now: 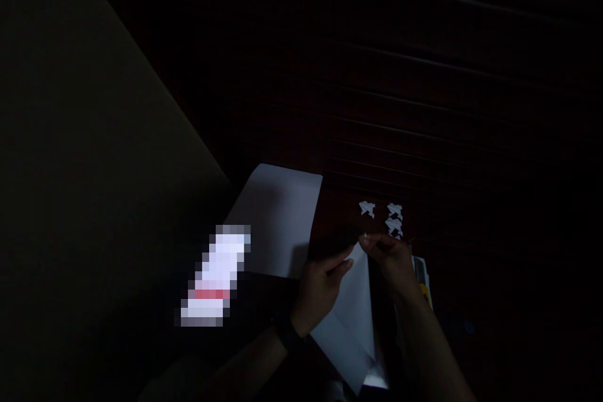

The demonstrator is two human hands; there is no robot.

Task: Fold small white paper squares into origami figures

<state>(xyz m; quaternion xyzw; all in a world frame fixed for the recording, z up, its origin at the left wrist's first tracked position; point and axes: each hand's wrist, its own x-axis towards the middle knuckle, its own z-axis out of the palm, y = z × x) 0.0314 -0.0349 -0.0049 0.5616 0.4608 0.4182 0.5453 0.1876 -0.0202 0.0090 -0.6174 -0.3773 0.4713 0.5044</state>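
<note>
Observed white sheet (353, 308) at bottom centre, pinched at its top corner between left hand (320, 286), fingers curled, and right hand (393, 264), fingertips closed. Noted folded paper figures (367, 208) just beyond, second sheet (277, 220) leftward.

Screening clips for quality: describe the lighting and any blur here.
Head view: heavily underexposed; only the white sheet, the folded sheet and small paper shapes read bright. Left hand and right hand, holding the folded sheet, are dim but sharp. A pixelated patch sits left of them.
</note>
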